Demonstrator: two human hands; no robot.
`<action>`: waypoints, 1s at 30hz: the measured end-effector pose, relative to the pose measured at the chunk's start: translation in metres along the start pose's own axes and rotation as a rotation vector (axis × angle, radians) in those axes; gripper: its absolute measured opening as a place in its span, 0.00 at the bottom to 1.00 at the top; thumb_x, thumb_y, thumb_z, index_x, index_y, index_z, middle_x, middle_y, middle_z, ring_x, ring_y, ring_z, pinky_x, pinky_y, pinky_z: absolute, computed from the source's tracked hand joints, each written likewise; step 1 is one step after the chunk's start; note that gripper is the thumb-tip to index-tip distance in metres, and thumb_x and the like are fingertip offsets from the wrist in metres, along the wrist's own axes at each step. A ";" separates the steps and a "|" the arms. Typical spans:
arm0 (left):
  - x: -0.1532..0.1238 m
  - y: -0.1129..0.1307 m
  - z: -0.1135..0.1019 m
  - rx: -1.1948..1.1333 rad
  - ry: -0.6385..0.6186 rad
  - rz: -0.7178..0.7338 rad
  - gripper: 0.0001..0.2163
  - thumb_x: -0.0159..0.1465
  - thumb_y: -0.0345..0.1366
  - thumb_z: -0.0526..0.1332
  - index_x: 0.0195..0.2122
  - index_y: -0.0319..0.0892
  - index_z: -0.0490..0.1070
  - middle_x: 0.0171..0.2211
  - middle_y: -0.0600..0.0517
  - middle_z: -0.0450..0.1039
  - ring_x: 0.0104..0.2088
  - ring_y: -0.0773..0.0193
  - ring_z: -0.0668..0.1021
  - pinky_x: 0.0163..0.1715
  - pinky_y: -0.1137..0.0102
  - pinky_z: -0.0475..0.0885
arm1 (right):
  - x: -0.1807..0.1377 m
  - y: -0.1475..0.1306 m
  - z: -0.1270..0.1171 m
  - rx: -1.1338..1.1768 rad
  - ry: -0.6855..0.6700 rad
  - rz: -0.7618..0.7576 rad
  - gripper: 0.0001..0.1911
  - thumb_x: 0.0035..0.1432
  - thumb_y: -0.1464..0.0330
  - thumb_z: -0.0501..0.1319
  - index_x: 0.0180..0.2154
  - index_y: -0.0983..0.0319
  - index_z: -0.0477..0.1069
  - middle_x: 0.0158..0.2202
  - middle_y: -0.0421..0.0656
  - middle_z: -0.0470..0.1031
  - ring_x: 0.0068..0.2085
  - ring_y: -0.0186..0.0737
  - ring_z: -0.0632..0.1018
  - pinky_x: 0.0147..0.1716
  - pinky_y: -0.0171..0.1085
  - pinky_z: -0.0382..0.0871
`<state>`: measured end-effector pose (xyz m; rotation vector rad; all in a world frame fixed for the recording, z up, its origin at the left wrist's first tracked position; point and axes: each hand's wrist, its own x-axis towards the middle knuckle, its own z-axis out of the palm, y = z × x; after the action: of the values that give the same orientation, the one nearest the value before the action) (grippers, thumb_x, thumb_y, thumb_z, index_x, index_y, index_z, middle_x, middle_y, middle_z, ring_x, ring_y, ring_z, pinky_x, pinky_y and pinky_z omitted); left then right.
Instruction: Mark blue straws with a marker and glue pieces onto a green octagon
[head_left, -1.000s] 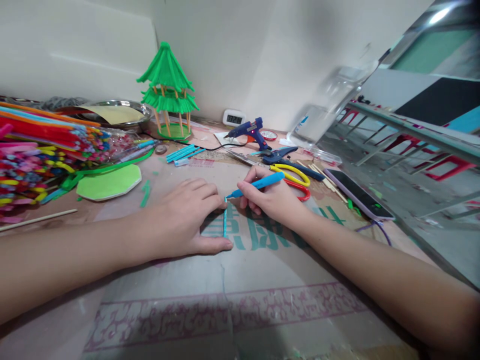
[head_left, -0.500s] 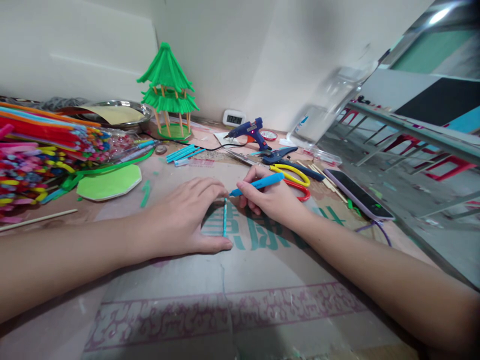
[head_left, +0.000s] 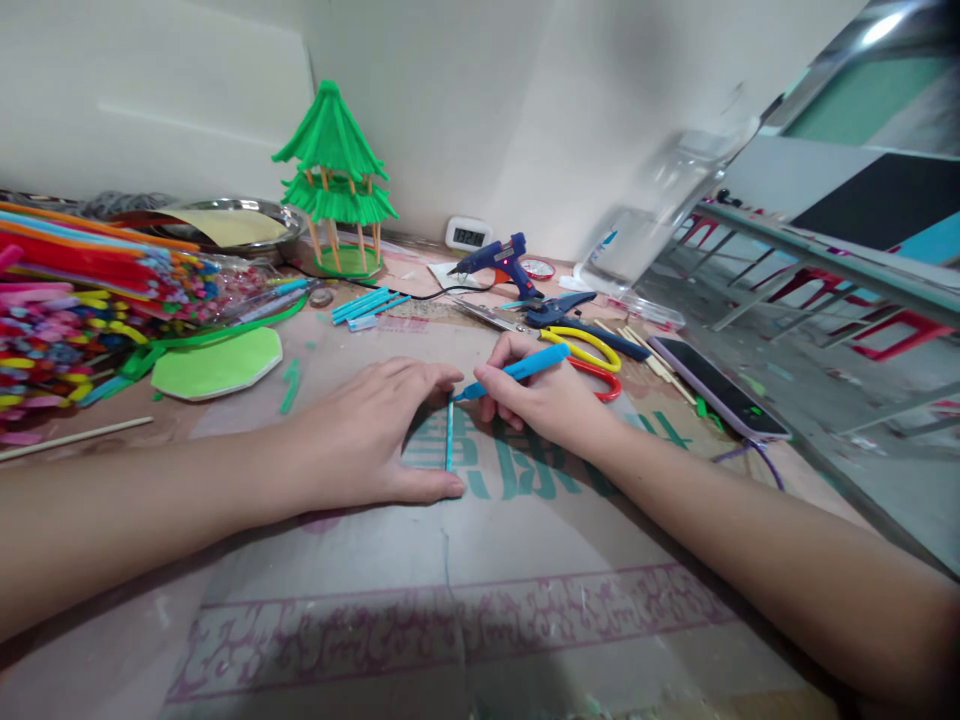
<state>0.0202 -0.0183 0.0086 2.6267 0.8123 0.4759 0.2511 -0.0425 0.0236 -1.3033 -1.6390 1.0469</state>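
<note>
At the table's left end, one heap of fuzzy stems [head_left: 75, 300] spilled in, too tangled to count, with one plain stick [head_left: 79, 438] and one green board [head_left: 217, 363] nearby. Next stood one green pagoda [head_left: 330, 150], two roof tiers, and in came the left hand [head_left: 360, 430]! Its thumb and forefinger spread wide around one slim blue stick [head_left: 449, 435] lying on the table between them; whether either fingertip pressed on it, I couldn't tell. Beyond lay a small bunch of blue sticks [head_left: 367, 306], at least four. And there was the change: the forefinger had lifted a touch, and the pen tip had dipped back toward the stick's far end, so the pen's work, I judged, was at that end. The right hand [head_left: 536, 395] had its fingers closed around one blue pen [head_left: 525, 367]. Behind waited one timer [head_left: 469, 233] and one glue gun [head_left: 495, 265]; rightward, one pair of scissors [head_left: 577, 335] and, last, one phone [head_left: 716, 390].
</note>
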 end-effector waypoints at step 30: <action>0.001 0.003 -0.003 0.023 -0.026 -0.003 0.40 0.59 0.61 0.69 0.64 0.39 0.67 0.59 0.37 0.75 0.61 0.36 0.76 0.64 0.43 0.70 | -0.003 -0.001 -0.001 0.067 -0.116 -0.008 0.17 0.58 0.60 0.71 0.31 0.58 0.64 0.19 0.37 0.78 0.15 0.28 0.67 0.14 0.26 0.59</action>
<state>0.0204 -0.0193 0.0129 2.6468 0.8184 0.4326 0.2525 -0.0453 0.0248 -1.2104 -1.6782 1.1820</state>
